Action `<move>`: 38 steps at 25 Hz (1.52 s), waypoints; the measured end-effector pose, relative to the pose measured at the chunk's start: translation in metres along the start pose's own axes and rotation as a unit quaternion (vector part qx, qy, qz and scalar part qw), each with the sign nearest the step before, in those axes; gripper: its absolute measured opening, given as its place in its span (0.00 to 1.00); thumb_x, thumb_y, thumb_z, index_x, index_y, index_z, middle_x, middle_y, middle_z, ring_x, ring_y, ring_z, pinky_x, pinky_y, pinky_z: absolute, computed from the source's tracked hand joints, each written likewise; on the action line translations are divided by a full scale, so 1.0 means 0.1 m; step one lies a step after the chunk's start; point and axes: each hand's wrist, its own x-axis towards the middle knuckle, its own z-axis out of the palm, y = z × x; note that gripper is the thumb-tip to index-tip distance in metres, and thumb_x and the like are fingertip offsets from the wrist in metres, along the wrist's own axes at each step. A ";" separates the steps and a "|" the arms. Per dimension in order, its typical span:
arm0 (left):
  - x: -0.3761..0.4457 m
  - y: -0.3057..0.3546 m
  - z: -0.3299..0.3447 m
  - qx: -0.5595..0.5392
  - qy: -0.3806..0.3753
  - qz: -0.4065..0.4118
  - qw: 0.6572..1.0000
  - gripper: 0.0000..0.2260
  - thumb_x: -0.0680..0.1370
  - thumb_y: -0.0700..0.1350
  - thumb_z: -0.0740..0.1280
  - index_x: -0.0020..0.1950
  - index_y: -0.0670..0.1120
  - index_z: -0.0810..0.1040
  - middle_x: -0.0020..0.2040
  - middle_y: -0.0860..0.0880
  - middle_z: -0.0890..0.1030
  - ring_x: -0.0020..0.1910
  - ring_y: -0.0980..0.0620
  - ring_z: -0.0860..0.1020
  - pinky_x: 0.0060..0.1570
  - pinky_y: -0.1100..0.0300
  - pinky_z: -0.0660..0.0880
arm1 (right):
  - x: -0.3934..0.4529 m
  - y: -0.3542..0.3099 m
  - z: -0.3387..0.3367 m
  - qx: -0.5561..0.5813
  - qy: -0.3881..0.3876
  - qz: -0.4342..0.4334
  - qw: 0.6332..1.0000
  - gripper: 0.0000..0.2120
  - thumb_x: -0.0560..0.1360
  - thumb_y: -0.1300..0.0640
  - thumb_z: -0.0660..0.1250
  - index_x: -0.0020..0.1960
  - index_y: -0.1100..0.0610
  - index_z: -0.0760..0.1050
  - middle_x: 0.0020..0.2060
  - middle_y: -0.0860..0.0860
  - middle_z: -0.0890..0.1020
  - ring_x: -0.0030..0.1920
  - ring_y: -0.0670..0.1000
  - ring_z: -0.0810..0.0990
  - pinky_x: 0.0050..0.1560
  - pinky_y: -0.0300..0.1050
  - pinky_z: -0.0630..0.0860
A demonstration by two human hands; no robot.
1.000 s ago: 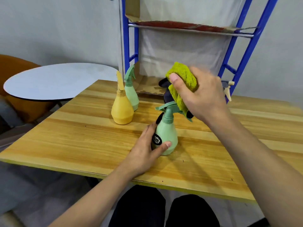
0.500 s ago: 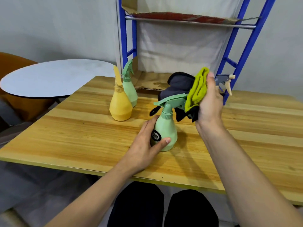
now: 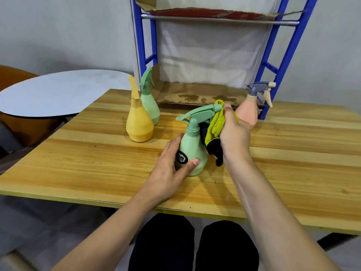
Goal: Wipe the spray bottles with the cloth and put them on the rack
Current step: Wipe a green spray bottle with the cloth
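Note:
A mint green spray bottle (image 3: 192,147) with a black label stands upright on the wooden table (image 3: 97,153). My left hand (image 3: 168,173) grips its lower body, thumb across the front. My right hand (image 3: 233,133) holds a yellow-green and black cloth (image 3: 214,132) against the bottle's neck and the back of its trigger head. A yellow spray bottle (image 3: 139,122) and a second green one (image 3: 149,100) stand together at the back left. A peach bottle (image 3: 249,108) with a grey nozzle stands at the back right, partly behind my right hand. The blue rack (image 3: 273,65) rises behind the table.
The rack's lower shelf is lined with stained cardboard (image 3: 199,92), level with the table's far edge; an upper shelf sits above. A round grey table (image 3: 58,90) and an orange chair (image 3: 11,75) stand at the left. My knees show below the table's near edge.
My right hand has come down with the cloth from above the trigger head to the bottle's neck and right side. My left hand has kept its grip on the bottle.

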 end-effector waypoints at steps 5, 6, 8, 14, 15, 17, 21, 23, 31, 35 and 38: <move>-0.01 0.03 -0.01 -0.005 -0.010 -0.023 1.000 0.37 0.78 0.63 0.67 0.82 0.58 0.55 0.71 0.62 0.67 0.70 0.65 0.67 0.70 0.65 0.63 | 0.00 0.01 -0.38 -0.328 0.014 -0.128 0.936 0.24 0.82 0.38 0.53 0.40 0.53 0.74 0.35 0.55 0.75 0.44 0.62 0.76 0.43 0.51 0.68; -0.02 0.04 -0.02 -0.008 -0.012 -0.030 0.999 0.37 0.77 0.64 0.67 0.82 0.59 0.55 0.70 0.65 0.67 0.69 0.68 0.66 0.71 0.64 0.63 | 0.00 0.06 -0.47 -0.355 0.009 -0.119 0.927 0.24 0.83 0.37 0.52 0.46 0.54 0.76 0.34 0.53 0.73 0.44 0.63 0.76 0.43 0.50 0.66; -0.03 0.05 -0.02 -0.017 -0.006 -0.038 0.999 0.37 0.76 0.64 0.68 0.81 0.61 0.56 0.67 0.71 0.65 0.68 0.73 0.65 0.73 0.60 0.65 | -0.03 0.20 -0.67 -0.380 -0.009 -0.082 0.921 0.26 0.82 0.35 0.52 0.61 0.55 0.72 0.39 0.51 0.72 0.49 0.63 0.77 0.45 0.49 0.65; -0.01 0.06 -0.03 -0.024 0.019 -0.061 0.998 0.35 0.75 0.62 0.73 0.79 0.59 0.63 0.73 0.61 0.70 0.71 0.59 0.70 0.71 0.49 0.73 | -0.58 0.70 -0.86 -0.529 -0.019 -0.157 0.834 0.28 0.76 0.37 0.65 0.70 0.49 0.66 0.63 0.58 0.71 0.62 0.63 0.72 0.61 0.60 0.68; 0.01 0.10 -0.07 -0.016 0.013 -0.063 0.998 0.34 0.75 0.63 0.72 0.78 0.59 0.63 0.73 0.61 0.70 0.71 0.59 0.70 0.71 0.49 0.73 | -0.63 0.74 -0.85 -0.517 -0.022 -0.187 0.835 0.28 0.76 0.41 0.67 0.72 0.49 0.66 0.64 0.58 0.72 0.62 0.62 0.73 0.60 0.60 0.69; 0.07 0.19 -0.19 -0.018 0.002 -0.054 0.998 0.31 0.77 0.65 0.67 0.78 0.59 0.64 0.74 0.60 0.70 0.71 0.58 0.70 0.71 0.50 0.72 | -0.61 0.72 -0.82 -0.480 -0.036 -0.195 0.854 0.30 0.76 0.46 0.68 0.74 0.50 0.63 0.63 0.58 0.74 0.58 0.61 0.75 0.56 0.57 0.71; 0.32 0.37 -0.45 -0.049 0.002 -0.011 0.999 0.24 0.81 0.54 0.68 0.77 0.60 0.69 0.72 0.55 0.75 0.70 0.60 0.73 0.69 0.59 0.73 | -0.56 0.47 -0.80 -0.402 0.029 -0.138 0.904 0.25 0.76 0.46 0.69 0.67 0.49 0.62 0.59 0.57 0.72 0.45 0.58 0.74 0.42 0.50 0.70; 0.39 0.38 -0.46 -0.064 -0.004 0.000 0.998 0.17 0.81 0.49 0.70 0.71 0.55 0.77 0.64 0.56 0.82 0.67 0.61 0.78 0.67 0.59 0.75 | -0.59 0.40 -0.78 -0.435 0.054 -0.178 0.881 0.23 0.75 0.48 0.70 0.67 0.47 0.67 0.61 0.56 0.71 0.51 0.59 0.76 0.47 0.52 0.74; 0.34 0.33 -0.43 -0.093 0.011 0.033 0.995 0.07 0.79 0.48 0.72 0.56 0.58 0.83 0.51 0.60 0.87 0.54 0.59 0.85 0.54 0.62 0.80 | -0.78 0.54 -0.37 -0.089 -0.034 -0.184 0.978 0.19 0.79 0.57 0.69 0.68 0.45 0.77 0.62 0.45 0.76 0.63 0.40 0.75 0.61 0.34 0.74; 0.31 0.36 -0.43 -0.051 0.024 0.049 0.997 0.09 0.79 0.48 0.72 0.56 0.61 0.81 0.48 0.65 0.85 0.51 0.65 0.84 0.52 0.66 0.80 | -0.71 0.48 -0.31 -0.133 -0.127 -0.230 0.956 0.22 0.80 0.61 0.65 0.72 0.45 0.74 0.68 0.48 0.73 0.69 0.42 0.71 0.62 0.28 0.69; 0.32 0.34 -0.42 -0.027 0.029 0.062 0.997 0.10 0.80 0.48 0.72 0.61 0.55 0.82 0.52 0.62 0.85 0.52 0.65 0.84 0.53 0.67 0.80 | -0.65 0.61 -0.38 -0.253 -0.115 -0.210 0.937 0.24 0.79 0.62 0.64 0.73 0.47 0.73 0.65 0.51 0.74 0.66 0.49 0.74 0.65 0.32 0.65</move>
